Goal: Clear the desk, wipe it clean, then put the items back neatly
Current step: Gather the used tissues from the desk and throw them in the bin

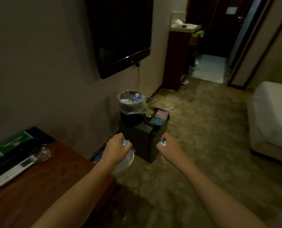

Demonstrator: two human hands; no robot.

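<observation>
Mid-frame, left hand grips white wrappers. Right hand pinches a small scrap. Bin sits just above

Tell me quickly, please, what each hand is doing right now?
Left hand: curled around a crumpled white-and-blue plastic wrapper.
Right hand: curled around a small crumpled white-and-blue scrap.
</observation>
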